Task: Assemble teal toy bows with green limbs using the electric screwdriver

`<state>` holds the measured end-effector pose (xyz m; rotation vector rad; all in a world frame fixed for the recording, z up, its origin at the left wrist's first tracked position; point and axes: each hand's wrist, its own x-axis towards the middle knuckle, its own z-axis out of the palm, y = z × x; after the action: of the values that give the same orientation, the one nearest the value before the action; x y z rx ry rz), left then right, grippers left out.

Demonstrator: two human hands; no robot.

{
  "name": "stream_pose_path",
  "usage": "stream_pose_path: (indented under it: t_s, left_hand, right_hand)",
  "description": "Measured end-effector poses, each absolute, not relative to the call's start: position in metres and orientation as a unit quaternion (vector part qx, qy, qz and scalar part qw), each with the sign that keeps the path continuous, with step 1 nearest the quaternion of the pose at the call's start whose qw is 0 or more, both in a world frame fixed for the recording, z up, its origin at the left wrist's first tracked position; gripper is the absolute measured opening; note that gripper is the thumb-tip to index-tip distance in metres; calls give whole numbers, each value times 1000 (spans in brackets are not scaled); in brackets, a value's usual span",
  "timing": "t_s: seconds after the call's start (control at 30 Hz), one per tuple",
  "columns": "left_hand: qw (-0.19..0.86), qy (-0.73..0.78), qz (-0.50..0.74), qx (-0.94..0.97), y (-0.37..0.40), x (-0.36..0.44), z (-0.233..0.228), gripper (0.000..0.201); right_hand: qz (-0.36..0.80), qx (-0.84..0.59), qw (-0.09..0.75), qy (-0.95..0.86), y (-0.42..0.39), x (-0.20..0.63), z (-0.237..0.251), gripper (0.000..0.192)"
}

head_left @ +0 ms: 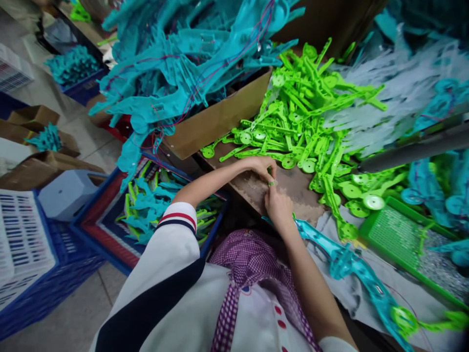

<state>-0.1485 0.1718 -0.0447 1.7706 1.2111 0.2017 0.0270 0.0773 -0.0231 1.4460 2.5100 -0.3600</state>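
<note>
My left hand (262, 167) and my right hand (279, 208) meet at the table's near edge, fingers pinched together on a small green plastic piece (271, 184). What exactly lies between the fingers is too small to tell. A long teal plastic part (351, 266) with thin wires lies across a grey cloth just right of my right hand. A big heap of bright green plastic arms with round discs (311, 117) spreads over the brown table (293, 183) just beyond both hands.
A cardboard box (216, 120) overflowing with teal parts (176, 63) stands at the back left. A green tray (399, 239) of tiny metal bits sits at the right. A blue crate (110, 230) of teal and green parts and more crates stand on the floor at left.
</note>
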Motion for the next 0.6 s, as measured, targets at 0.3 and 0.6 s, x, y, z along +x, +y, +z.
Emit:
stream_pose_path:
  t_s: [0.3, 0.6]
  left_hand:
    - [365, 498, 154, 772, 168, -145, -61, 18]
    - [409, 492, 160, 752, 165, -148, -60, 14]
  right_hand:
    - [-238, 450, -42, 860, 70, 71, -31, 45]
    - [-263, 406, -45, 874, 80, 61, -24, 41]
